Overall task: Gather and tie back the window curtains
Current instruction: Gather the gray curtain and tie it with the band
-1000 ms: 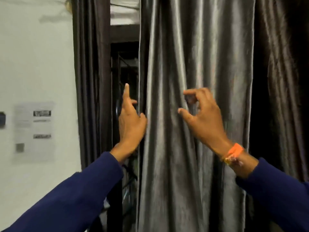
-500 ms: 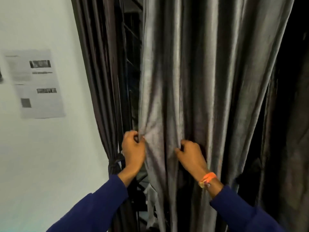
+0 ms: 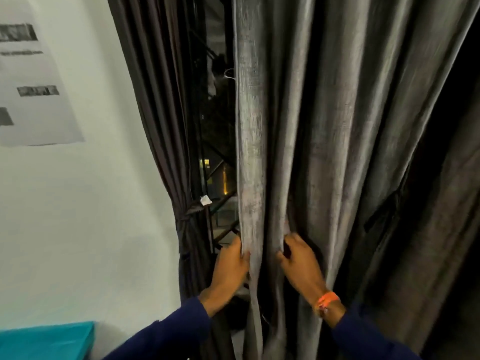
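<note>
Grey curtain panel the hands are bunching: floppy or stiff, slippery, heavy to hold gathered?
Likely floppy: the grey curtain hangs in soft vertical folds and creases where the left hand and right hand grip it. Its sheen suggests it may slide somewhat in the grip. The long, full drape probably gives it some weight, so a loose hold could let folds slip out.

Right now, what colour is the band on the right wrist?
Orange, with a lighter patch; the wristband shows in the head view, just below the right hand.
</note>
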